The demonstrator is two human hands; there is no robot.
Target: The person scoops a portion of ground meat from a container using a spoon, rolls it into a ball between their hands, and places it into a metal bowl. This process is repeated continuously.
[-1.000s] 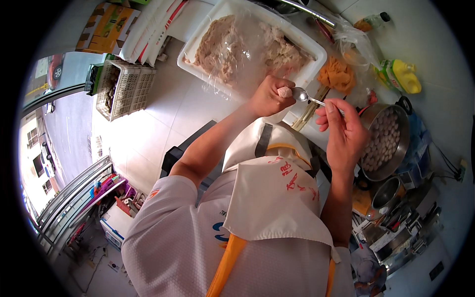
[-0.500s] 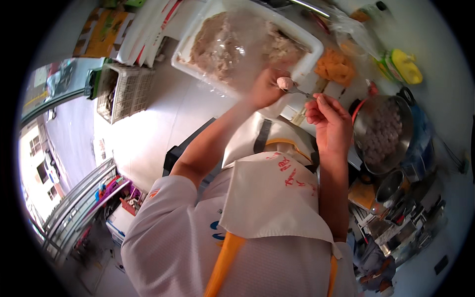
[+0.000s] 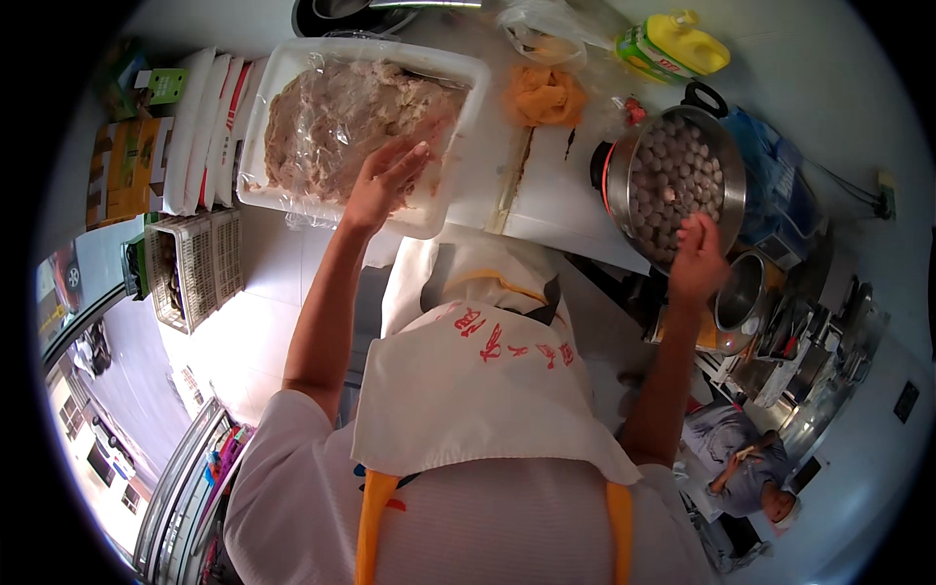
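My left hand reaches into a white plastic tub at the upper middle, open with its fingers apart over pale minced meat that is partly covered by clear plastic film. My right hand is closed, fingers curled, at the near rim of a steel pot on the right. The pot holds several greyish meatballs and one pinker ball just beyond my fingers. What my right hand holds is too hidden to make out.
Orange crumpled bundle and yellow jug at the back. Plastic crate, white sacks and boxes on the left. Steel bowl at right; another person is lower right.
My view has swung rightward. My hands have separated: the left is now open over the meat, and the right has moved with the pink ball from beside the left to the pot.
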